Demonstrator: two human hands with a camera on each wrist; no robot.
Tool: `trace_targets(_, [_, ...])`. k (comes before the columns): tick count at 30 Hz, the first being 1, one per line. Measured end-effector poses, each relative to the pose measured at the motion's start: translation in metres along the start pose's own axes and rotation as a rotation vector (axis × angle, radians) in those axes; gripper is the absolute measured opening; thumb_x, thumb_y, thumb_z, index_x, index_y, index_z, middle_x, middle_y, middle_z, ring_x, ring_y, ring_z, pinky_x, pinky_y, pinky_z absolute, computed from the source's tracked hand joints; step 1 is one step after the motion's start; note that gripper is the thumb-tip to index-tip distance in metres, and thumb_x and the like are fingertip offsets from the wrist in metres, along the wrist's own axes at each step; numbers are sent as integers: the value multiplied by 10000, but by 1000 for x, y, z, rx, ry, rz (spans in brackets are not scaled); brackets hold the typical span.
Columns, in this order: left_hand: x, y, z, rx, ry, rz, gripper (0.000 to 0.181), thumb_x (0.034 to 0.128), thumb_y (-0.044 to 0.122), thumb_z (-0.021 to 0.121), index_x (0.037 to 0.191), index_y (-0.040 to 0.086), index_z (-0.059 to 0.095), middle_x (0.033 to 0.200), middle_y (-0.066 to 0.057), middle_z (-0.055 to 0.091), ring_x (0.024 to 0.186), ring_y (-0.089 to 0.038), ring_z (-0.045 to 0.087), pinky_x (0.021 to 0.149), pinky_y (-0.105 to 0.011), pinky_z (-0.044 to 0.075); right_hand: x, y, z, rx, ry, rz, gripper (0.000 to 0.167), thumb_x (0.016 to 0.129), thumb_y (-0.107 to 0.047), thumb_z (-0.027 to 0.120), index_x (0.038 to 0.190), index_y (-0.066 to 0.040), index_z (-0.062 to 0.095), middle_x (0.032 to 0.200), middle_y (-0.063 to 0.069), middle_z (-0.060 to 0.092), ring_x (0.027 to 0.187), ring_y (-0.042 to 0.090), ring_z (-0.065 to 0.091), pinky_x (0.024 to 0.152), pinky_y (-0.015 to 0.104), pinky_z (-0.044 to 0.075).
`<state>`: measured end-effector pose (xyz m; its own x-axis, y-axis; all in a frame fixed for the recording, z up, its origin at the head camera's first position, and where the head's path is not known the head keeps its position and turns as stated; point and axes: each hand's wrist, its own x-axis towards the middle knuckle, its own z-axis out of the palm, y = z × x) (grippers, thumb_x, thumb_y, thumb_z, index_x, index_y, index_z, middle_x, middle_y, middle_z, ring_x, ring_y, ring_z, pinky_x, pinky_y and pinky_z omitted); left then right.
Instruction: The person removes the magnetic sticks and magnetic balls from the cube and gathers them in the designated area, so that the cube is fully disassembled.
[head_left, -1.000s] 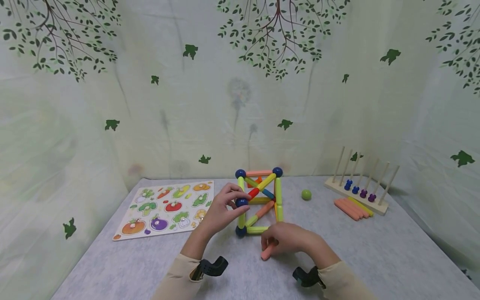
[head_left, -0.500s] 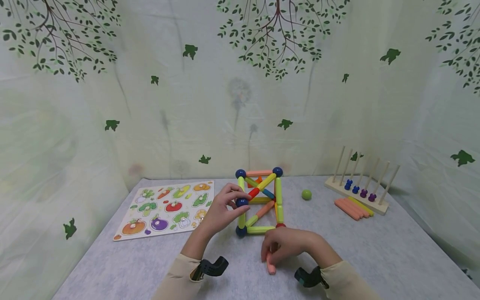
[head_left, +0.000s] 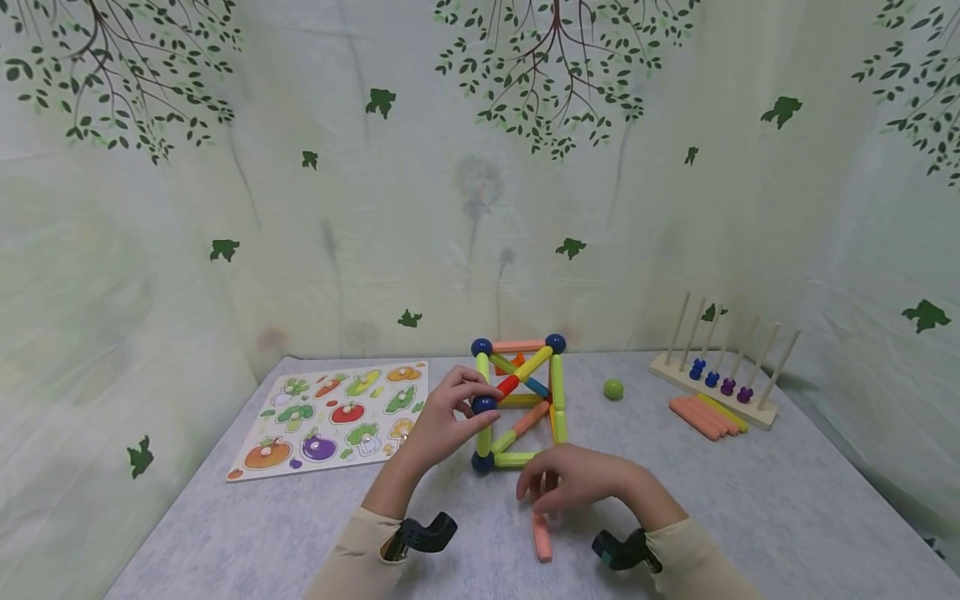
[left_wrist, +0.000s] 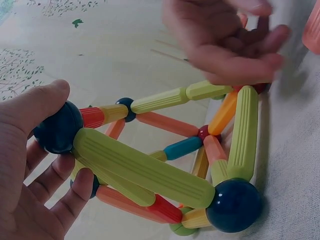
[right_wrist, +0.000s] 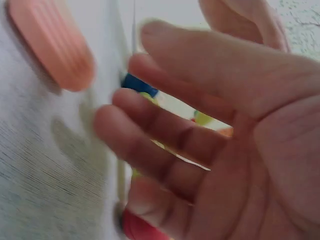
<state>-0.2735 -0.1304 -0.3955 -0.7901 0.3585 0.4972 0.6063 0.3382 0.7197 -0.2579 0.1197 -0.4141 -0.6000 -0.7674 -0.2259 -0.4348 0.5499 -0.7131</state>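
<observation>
A frame of magnetic sticks and balls (head_left: 558, 387) stands mid-table. My left hand (head_left: 448, 421) holds the dark blue ball (head_left: 483, 405) at its near upper left corner; in the left wrist view, thumb and fingers are around that ball (left_wrist: 59, 127). Just in front of the frame, my right hand (head_left: 583, 479) has loosely bent fingers and nothing in its grasp. Below it a salmon-pink stick (head_left: 542, 539) lies on the table, apart from the fingers in the right wrist view. A red ball (right_wrist: 142, 227) at the frame's lower corner is partly hidden behind the right hand.
A vegetable puzzle board (head_left: 315, 417) lies at left. On the right are a green ball (head_left: 612, 389), several salmon sticks with a yellow one (head_left: 705, 417), and a wooden peg stand (head_left: 757, 408) with blue and purple beads. A printed curtain (head_left: 480, 208) closes off the back.
My right hand has brought the salmon-pink stick down toward the table's front and let it go, its fingers loosening and lifting away. The left hand and the frame have stayed put.
</observation>
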Motion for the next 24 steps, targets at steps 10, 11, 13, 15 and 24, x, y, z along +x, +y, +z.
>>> trace_targets(10, [0, 1, 1, 5, 3, -3, 209, 877, 162, 774, 1083, 174, 746, 1142, -8, 568, 984, -145, 558, 787, -244, 548, -1, 20, -19, 256, 567, 104, 238, 961, -242, 668, 1107, -61, 614, 927, 140, 638, 686, 224, 583, 640, 386, 536])
trace_targets(11, [0, 1, 1, 4, 3, -4, 208, 877, 162, 774, 1082, 174, 746, 1143, -8, 568, 982, -144, 558, 786, -243, 548, 1, 23, -20, 278, 633, 140, 241, 955, -230, 674, 1118, -72, 592, 951, 124, 623, 682, 218, 576, 627, 370, 529])
trace_targets(13, [0, 1, 1, 4, 3, -4, 207, 877, 160, 773, 1081, 173, 746, 1142, -9, 567, 979, -145, 559, 785, -239, 546, 5, 27, -20, 323, 736, 210, 277, 949, -203, 678, 1164, -87, 547, 983, 101, 589, 674, 219, 565, 616, 341, 512])
trace_targets(15, [0, 1, 1, 2, 3, -3, 206, 878, 159, 773, 1081, 171, 746, 1142, -9, 566, 979, -145, 559, 785, -238, 546, 8, 31, -20, 352, 803, 276, 341, 945, -195, 677, 1230, -119, 505, 1041, 104, 565, 689, 210, 556, 638, 314, 511])
trace_targets(24, [0, 0, 1, 4, 8, 4, 209, 878, 161, 773, 1084, 169, 746, 1145, -12, 567, 980, -145, 557, 783, -236, 545, 18, 51, -13, 410, 763, 374, 547, 937, -234, 667, 1427, -156, 436, 1249, 136, 563, 760, 212, 593, 649, 284, 513])
